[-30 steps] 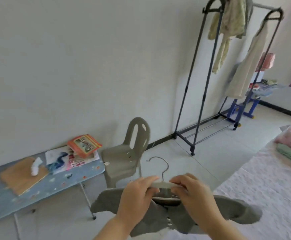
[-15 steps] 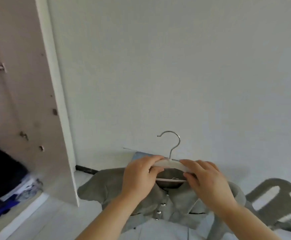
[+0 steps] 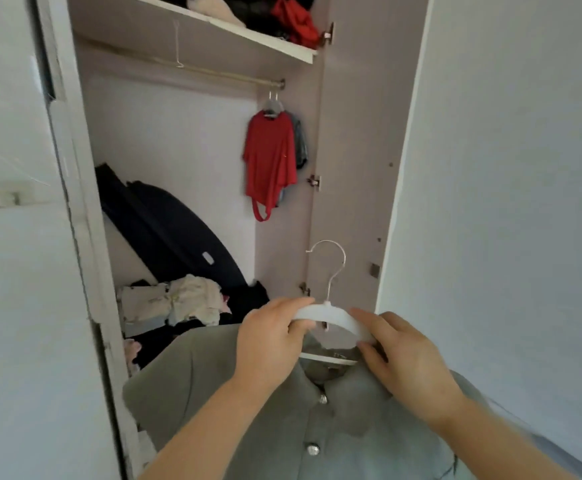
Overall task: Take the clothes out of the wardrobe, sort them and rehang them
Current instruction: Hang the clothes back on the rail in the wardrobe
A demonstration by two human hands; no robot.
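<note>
Before the open wardrobe [image 3: 178, 133], low and toward its right side: one grey buttoned shirt [image 3: 248, 393], mounted on a white hanger [image 3: 331, 311], its hook upright and well below the rail [image 3: 213, 72].
Left hand [image 3: 269, 341]: curled round the hanger's left arm.
Right hand [image 3: 407, 358]: fingers closed over the hanger's right arm at the collar.
At the rail's right end: one red top [image 3: 270, 157], hung, with a blue-grey garment [image 3: 300, 140] hung behind it.
On the wardrobe floor: a loose heap of clothes [image 3: 185, 299], unsorted, beside a dark bag [image 3: 165, 220].
On the upper shelf [image 3: 213, 32]: further bundled items.
Progress is judged partial: two pieces are rehung, a third is ready to be hooked, and the heap is left to be sorted.
</note>
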